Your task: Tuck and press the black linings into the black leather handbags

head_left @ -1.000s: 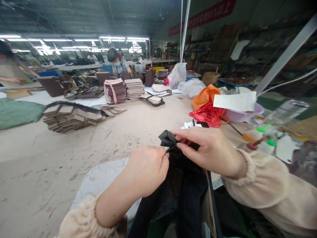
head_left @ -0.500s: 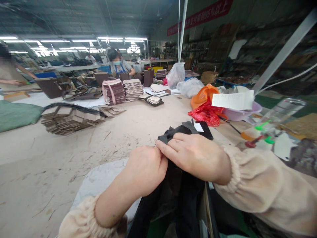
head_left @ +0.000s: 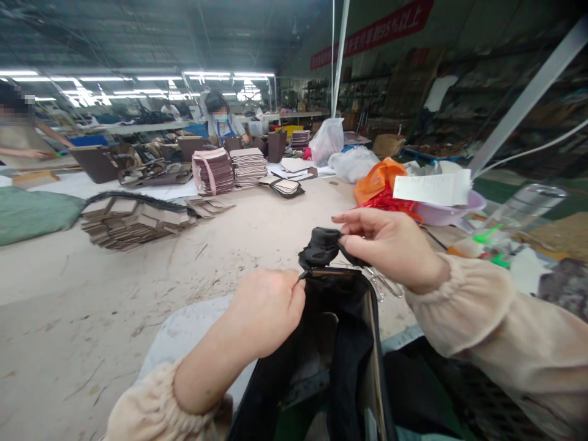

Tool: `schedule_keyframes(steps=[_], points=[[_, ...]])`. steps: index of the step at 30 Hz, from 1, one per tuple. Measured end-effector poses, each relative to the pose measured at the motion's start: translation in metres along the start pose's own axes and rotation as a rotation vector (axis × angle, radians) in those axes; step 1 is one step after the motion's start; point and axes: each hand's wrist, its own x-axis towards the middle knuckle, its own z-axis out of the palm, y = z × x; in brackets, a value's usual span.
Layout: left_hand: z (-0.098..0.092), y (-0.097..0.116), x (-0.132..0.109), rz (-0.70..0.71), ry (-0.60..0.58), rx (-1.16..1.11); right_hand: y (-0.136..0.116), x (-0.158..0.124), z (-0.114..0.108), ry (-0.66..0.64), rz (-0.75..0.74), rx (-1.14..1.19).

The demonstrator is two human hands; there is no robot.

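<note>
The left sleeve (head_left: 154,407) and the right sleeve (head_left: 491,315) are of the same pale peach cloth, plain and soft-looking. Both are wide and puffed, with loose folds. Each one ends with a gathered cuff (head_left: 446,275), which has a small wavy edge. The left hand (head_left: 266,312) and the right hand (head_left: 395,248) are bare.

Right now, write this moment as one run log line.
left hand: gripping open black piece; right hand: touching bunched black cloth; flat pieces: heaped on table
</note>
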Motion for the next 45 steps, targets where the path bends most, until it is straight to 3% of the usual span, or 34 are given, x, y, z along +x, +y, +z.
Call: schedule_keyframes(steps=[3,10,20,25,31,33,39,45], points=[[0.001,0.001,0.000,0.016,0.004,-0.010,0.000,-0.001,-0.005,-0.048,0.094,0.117],[0.001,0.005,0.001,-0.003,-0.021,-0.051,-0.014,-0.013,0.001,-0.244,-0.186,-0.061],[0.004,0.001,0.000,0.034,0.027,-0.062,-0.013,-0.002,0.001,-0.332,-0.260,-0.199],[0.003,-0.001,0.000,0.030,0.031,-0.077,-0.013,0.002,-0.007,-0.394,-0.204,-0.225],[0.000,-0.001,0.001,0.010,0.022,-0.073,-0.010,0.004,-0.015,-0.559,-0.341,-0.215],[0.001,-0.001,0.001,0.010,0.023,-0.075,-0.005,0.005,-0.015,-0.533,-0.295,-0.204],[0.005,0.000,0.000,0.019,0.041,-0.062,-0.001,0.009,-0.014,-0.390,0.058,-0.043],[0.006,0.000,-0.001,0.016,0.020,-0.094,-0.012,0.012,-0.013,-0.565,-0.001,-0.044]])
